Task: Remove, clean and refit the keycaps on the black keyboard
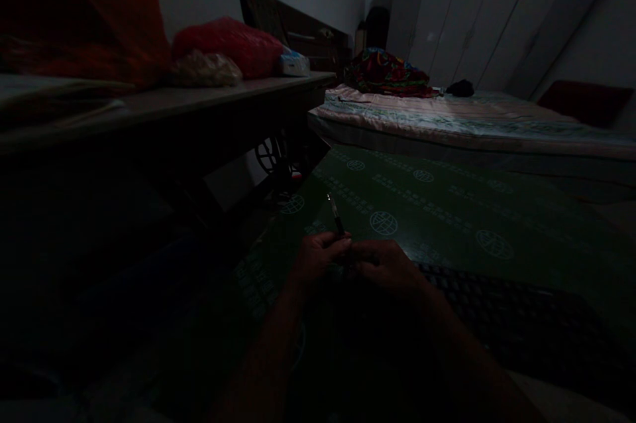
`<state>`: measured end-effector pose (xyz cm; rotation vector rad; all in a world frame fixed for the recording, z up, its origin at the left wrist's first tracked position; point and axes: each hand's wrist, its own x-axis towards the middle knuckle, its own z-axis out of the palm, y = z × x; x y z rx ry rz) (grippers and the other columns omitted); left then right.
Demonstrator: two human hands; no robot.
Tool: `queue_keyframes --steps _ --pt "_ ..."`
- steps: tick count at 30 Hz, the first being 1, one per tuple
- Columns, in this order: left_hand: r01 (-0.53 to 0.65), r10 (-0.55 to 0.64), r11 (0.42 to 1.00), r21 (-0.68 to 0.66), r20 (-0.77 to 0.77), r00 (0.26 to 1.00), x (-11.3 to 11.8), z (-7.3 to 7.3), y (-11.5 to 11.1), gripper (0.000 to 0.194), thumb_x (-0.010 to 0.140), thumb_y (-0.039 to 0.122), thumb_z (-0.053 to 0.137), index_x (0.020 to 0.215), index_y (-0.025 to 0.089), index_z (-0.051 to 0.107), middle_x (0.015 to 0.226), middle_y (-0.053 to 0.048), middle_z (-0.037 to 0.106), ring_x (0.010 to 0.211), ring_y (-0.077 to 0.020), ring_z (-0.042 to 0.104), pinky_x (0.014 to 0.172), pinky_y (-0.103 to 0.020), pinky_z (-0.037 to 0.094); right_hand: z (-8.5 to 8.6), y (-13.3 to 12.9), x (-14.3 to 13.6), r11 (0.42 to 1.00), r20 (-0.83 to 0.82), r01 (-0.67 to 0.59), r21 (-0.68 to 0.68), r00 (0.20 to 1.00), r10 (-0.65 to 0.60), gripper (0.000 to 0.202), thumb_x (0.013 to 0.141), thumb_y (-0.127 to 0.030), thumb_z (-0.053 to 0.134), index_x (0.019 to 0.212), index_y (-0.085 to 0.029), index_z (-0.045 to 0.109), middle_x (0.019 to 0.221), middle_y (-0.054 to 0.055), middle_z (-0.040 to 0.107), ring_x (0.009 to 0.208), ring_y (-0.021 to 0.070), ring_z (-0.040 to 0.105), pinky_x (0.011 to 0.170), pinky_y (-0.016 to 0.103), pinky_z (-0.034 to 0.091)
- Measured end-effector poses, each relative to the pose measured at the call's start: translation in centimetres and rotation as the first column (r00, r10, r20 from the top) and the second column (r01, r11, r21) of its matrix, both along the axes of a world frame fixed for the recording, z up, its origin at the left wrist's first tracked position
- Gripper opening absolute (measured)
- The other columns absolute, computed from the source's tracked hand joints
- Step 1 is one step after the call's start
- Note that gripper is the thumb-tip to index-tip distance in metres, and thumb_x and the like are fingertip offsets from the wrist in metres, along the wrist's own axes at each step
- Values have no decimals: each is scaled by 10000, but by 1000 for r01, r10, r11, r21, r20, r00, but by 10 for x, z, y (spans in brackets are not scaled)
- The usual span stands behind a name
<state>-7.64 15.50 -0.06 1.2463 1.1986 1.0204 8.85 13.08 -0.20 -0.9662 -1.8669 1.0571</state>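
Note:
The room is very dim. A thin pen-like stick (334, 211), dark low down and pale towards its glinting tip, points up and away over a green printed board. My left hand (318, 256) is closed in a pinch round its lower part. My right hand (381, 265) is closed too, its fingers bent against the left fingertips. What lies between the right fingers is hidden in shadow. A black keyboard (517, 317) lies on the board, just right of my right hand.
The green board (437, 214) bears pale globe prints. To the left stands a table (213, 97) carrying a red plastic bag (231, 44), a pale bag (206, 69) and a small packet (295, 63). Beyond the board is a bed (462, 119) with a patterned blanket (387, 71).

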Motion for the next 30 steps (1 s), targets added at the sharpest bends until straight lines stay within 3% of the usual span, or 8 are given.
queue_keyframes --steps 10,30 --pt "-16 16 1000 -4 -19 1000 0 1 -1 356 590 409 736 843 159 748 692 -21 701 685 -189 642 655 -287 474 2 -1 3 996 -26 -55 -64 998 53 388 699 -65 489 974 -216 716 911 -8 714 823 152 653 792 268 510" --pt "29 -28 998 -51 27 999 0 1 -2 327 612 403 730 828 158 741 653 -26 695 597 -154 622 592 -260 465 5 -2 5 998 32 -45 -41 998 46 162 767 -142 487 671 -167 616 664 -34 604 629 100 551 594 179 413"
